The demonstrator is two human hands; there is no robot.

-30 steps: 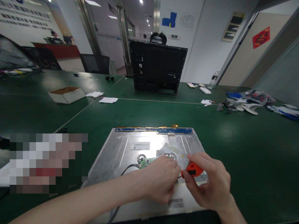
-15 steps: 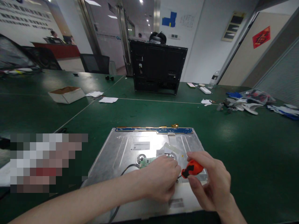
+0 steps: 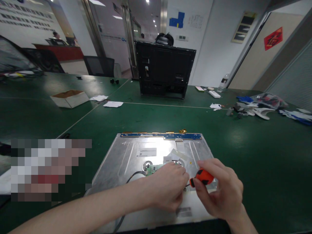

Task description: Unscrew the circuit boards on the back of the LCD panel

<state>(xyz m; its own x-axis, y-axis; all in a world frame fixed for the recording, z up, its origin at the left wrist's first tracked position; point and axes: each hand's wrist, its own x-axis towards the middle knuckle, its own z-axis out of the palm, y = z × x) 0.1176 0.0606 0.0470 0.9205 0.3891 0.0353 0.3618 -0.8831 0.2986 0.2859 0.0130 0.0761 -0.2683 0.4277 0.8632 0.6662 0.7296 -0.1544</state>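
Observation:
A silver display panel (image 3: 107, 172) lies back side up in front of me, with a blue circuit strip (image 3: 156, 136) along its far edge. My right hand (image 3: 221, 188) holds an orange-and-black screwdriver (image 3: 204, 176) between thumb and fingers, its thin shaft pointing left. My left hand (image 3: 168, 187) is closed low over the panel, beside the screwdriver's shaft; what its fingers grip is hidden. Part of a green circuit board (image 3: 151, 169) shows just beyond that hand, and a black cable (image 3: 131, 177) runs from it under my left forearm.
A black monitor housing (image 3: 165, 70) stands upright at the far side of the green table (image 3: 263, 156). At left is an open cardboard box (image 3: 70, 100). Gloves and a plastic bag (image 3: 270, 100) lie at right near a water bottle (image 3: 223, 83). A pixelated area covers the lower left.
The screwdriver handle has turned in my right fingers, showing different black patches. My right hand has shifted slightly to the right. My left hand stays in place.

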